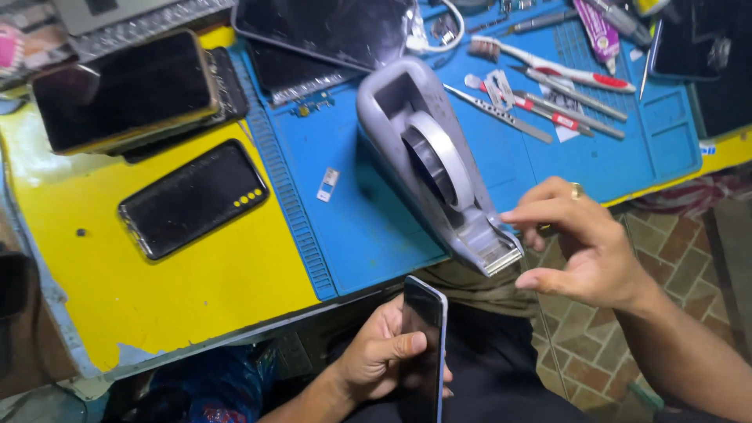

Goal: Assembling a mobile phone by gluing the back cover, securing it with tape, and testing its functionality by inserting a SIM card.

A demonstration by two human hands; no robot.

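My left hand (381, 354) grips a dark smartphone (423, 345) edge-on, below the table's front edge. My right hand (583, 244) reaches toward the cutter end of a grey tape dispenser (427, 153) lying on the blue work mat (368, 227). Its forefinger and thumb pinch at the tape end (501, 220) by the cutter; a ring sits on one finger. The clear tape itself is barely visible, so whether it is held is unclear.
A black phone (192, 198) lies on the yellow tabletop (196, 290). Stacked phones (125, 90) sit at back left, dark screen panels (329, 31) at back centre. Tweezers, a brush and small tools (548, 86) lie on the mat's right. Tiled floor (627, 329) shows below.
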